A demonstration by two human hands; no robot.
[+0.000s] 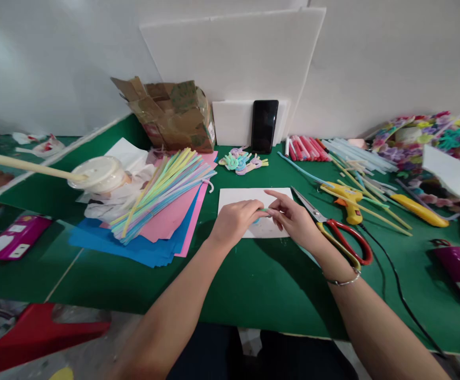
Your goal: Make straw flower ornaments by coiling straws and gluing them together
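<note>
Forearms (pixel 178 306) closest, reaching over green table (pixel 246 285). Left hand (pixel 236 221) pinching small green piece (pixel 264 210), above white sheet (pixel 230 195). Right hand (pixel 295 219) meets it, index finger extended; whether right grips too, can't tell. Scissors (pixel 320 217) just beside right hand, glue gun (pixel 346 198) beyond. Straw bundle (pixel 162 195) left.

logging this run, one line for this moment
left hand, right hand; both holding: green piece; below: white paper; nearby: scissors

a green table (pixel 254 290) stands before a pale wall (pixel 392 58), grey floor (pixel 95 354) showing below
</note>
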